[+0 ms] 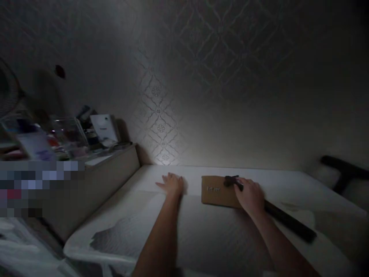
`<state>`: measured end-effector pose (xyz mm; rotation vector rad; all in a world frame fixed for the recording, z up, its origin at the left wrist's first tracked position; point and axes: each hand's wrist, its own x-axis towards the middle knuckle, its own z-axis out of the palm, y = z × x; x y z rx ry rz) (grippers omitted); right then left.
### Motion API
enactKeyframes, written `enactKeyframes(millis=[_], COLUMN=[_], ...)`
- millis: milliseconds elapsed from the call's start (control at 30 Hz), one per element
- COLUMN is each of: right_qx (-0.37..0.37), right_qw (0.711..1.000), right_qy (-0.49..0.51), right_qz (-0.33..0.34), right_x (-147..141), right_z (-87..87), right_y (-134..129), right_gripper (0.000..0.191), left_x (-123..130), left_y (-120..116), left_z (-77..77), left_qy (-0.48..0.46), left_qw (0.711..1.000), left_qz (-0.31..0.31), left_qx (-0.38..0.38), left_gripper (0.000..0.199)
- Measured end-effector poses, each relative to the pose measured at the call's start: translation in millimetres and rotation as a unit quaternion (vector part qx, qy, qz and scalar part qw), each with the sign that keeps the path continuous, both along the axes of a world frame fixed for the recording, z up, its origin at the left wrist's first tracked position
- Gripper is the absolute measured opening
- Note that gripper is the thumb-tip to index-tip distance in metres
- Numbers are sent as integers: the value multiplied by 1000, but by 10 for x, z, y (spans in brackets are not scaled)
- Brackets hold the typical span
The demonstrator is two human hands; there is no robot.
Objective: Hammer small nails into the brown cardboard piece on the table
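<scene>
My left hand (172, 184) lies on the white table (190, 231) with its fingers spread, holding nothing. To its right, a flat brown cardboard box (215, 191) with small light writing rests on the table. My right hand (251, 195) is wrapped round a long dark object (290, 221) over the box's right part. The object's knobbed end points left above the box, and its thick bar runs down to the right past my wrist. What exactly it is cannot be made out in the dim light.
A raised shelf (112, 175) at the left holds a white box (104, 127), clear containers and bottles. Behind the table stands a patterned wall. A dark T-shaped thing (343, 171) is at the right edge.
</scene>
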<state>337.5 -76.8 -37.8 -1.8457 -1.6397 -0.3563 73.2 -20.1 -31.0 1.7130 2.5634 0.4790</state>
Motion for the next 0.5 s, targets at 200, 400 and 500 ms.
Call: enactKeyframes(millis=[200, 400, 500], right_qx=[-2, -1, 4], right_qw=[1000, 1000, 1000], right_qy=[9, 14, 13], right_qz=[8, 21, 25], right_x=[-12, -18, -13], right_z=[9, -10, -21], right_y=[4, 14, 24], right_gripper=[25, 25, 24], left_x=[18, 11, 1], left_y=[-11, -27, -29], left_z=[37, 63, 74], left_qy=[16, 25, 32], left_qw=[999, 998, 998], left_qz=[6, -3, 1], left_qx=[30, 50, 49], left_gripper=[43, 35, 31])
